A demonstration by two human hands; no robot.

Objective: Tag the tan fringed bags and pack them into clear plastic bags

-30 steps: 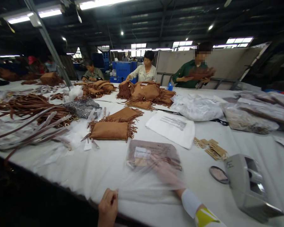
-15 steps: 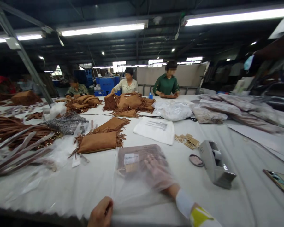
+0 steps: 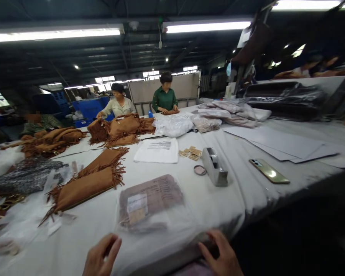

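A clear plastic bag (image 3: 158, 197) holding a brown fringed item, a white label and a tan tag lies on the white table before me. My left hand (image 3: 102, 255) is at the bag's lower left corner, thumb and fingers curved with a gap between them, holding nothing that I can see. Off the bag's lower right side, by the table edge, my right hand (image 3: 220, 253) has its thumb and fingers apart and looks bare of any object. Brown fringed bags (image 3: 86, 189) lie beyond, to the left.
A grey tape dispenser (image 3: 215, 166), a small round dish (image 3: 199, 170), tan tags (image 3: 194, 153) and a white cloth bag (image 3: 156, 150) stand past the bag. A phone (image 3: 268, 171) lies right. Two people work across the table; another is at far left.
My right hand has come out of the plastic bag and moved to the near table edge. My left hand has loosened from a closed shape. The view has turned right.
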